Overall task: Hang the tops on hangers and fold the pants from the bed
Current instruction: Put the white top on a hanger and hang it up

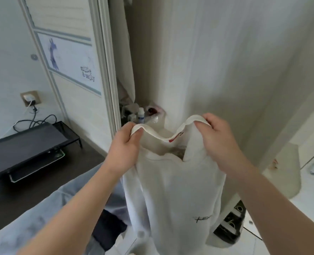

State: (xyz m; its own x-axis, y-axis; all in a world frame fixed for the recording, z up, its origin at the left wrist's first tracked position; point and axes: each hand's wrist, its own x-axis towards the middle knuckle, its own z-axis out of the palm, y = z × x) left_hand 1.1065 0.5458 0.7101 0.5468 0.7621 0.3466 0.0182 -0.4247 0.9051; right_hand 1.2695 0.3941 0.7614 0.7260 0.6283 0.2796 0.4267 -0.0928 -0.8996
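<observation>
A white hooded top hangs in front of me, its front with a small dark print facing me. My left hand grips the left side of the hood's rim and my right hand grips the right side. Together they hold the opening spread apart, and a red label shows inside the rim. No hanger is visible. A grey-blue garment lies on the bed at lower left, with a dark piece of clothing next to it.
A cream curtain or fabric wardrobe hangs straight ahead. Bottles stand low in a gap behind it. A white cupboard door is at left. A black monitor and mesh stand sit on a dark surface at left.
</observation>
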